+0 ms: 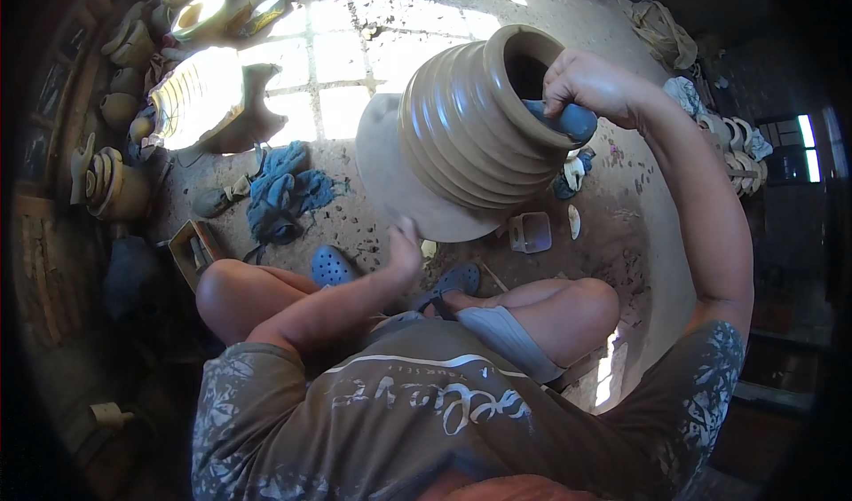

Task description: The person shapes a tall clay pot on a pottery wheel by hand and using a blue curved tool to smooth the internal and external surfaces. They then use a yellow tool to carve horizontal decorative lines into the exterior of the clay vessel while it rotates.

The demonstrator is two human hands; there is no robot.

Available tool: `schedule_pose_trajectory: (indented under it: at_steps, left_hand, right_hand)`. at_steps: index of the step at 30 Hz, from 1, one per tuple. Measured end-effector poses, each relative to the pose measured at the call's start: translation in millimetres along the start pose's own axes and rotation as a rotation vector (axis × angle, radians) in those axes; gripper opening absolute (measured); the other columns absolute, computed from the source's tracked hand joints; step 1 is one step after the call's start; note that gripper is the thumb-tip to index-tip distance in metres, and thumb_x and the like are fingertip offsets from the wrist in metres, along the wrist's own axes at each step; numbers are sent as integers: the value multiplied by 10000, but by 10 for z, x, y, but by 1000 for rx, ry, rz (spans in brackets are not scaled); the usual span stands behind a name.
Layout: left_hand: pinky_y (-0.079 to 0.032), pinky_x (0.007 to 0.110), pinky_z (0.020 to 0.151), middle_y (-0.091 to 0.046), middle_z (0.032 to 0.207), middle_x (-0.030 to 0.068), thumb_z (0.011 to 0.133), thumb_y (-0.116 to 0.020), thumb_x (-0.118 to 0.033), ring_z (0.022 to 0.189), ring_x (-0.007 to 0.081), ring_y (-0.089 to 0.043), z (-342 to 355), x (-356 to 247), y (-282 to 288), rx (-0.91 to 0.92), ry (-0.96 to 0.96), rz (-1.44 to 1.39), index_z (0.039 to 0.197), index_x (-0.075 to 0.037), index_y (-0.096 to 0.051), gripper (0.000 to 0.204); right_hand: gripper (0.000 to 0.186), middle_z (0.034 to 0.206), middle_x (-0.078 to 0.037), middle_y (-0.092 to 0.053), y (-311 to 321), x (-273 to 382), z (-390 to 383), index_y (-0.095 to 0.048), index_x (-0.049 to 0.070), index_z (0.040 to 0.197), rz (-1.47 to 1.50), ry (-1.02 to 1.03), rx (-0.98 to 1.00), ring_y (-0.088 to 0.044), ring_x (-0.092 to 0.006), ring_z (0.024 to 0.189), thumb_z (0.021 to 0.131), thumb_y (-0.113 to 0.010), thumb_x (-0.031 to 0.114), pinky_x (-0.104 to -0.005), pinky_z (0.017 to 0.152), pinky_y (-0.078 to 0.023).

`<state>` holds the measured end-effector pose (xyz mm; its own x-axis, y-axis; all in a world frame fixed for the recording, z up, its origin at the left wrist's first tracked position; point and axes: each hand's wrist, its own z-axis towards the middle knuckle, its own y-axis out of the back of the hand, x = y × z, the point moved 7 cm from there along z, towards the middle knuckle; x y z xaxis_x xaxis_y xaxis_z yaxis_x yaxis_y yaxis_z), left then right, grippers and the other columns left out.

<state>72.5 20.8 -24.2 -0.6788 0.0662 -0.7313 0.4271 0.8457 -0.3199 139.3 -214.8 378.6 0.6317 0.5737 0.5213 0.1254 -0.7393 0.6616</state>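
Observation:
A large ribbed clay pot (457, 115) with a wet sheen stands on a round grey wheel disc (382, 159). Its wide mouth is toward the upper right. My right hand (586, 84) is closed at the rim, pinching a wet blue cloth (575, 121) that folds over the lip; part of the cloth is inside the mouth. Down at the near left edge of the disc is my left hand (406, 248), with its fingers out against or just beside the edge. It holds nothing that I can see, and its fingers are slightly blurred.
A small clear plastic tub (531, 233) sits right of the disc. Blue rags (286, 195) and a wooden box (195, 252) lie to the left. A sunlit ribbed clay piece (200, 97) and several pots stand farther left. Clay bits litter the floor near my blue clogs (333, 266).

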Motion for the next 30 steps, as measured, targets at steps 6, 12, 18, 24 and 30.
schedule_pose_trajectory:
  at_steps: [6,12,18,24,30]
  left_hand:
    - [-427,481,1084,-555,1326,226,1035,-359,-618,1236,333,-561,232,25,-15,66,95,-166,1406,31,-414,749]
    - [-437,461,1100,-526,1343,218,1077,-300,-534,1292,306,-512,610,-465,303,-152,-84,-140,1451,16,-354,667]
    - [-436,496,1088,-509,1389,227,1061,-360,-553,1302,320,-516,-321,34,-163,222,310,140,1488,10,-302,709]
    - [-384,465,1125,-501,1408,267,1066,-329,-556,1315,343,-513,931,-890,489,-153,-33,-101,1435,5,-370,673]
    - [-337,451,1155,-397,1522,242,1059,-356,-546,1384,322,-434,8,154,11,107,62,161,1518,39,-236,753]
  right_hand:
    - [60,615,-45,-604,28,-93,-25,-677,-1,652,48,-68,-16,-557,-127,572,668,-690,55,-285,566,-457]
    - [56,610,-36,-600,-9,-5,-44,-670,11,642,57,-20,-16,-557,-123,572,665,-690,57,-274,565,-454]
    - [106,656,-57,-616,-44,-11,-68,-691,-13,704,7,2,1,-576,-149,566,693,-673,91,-294,532,-477]
    - [76,584,-3,-554,123,-163,-25,-622,47,627,51,100,-79,-529,-94,521,683,-665,78,-261,503,-421]
    - [64,690,-102,-687,24,-177,99,-727,5,755,153,-165,-9,-655,-182,568,742,-688,53,-306,493,-533]
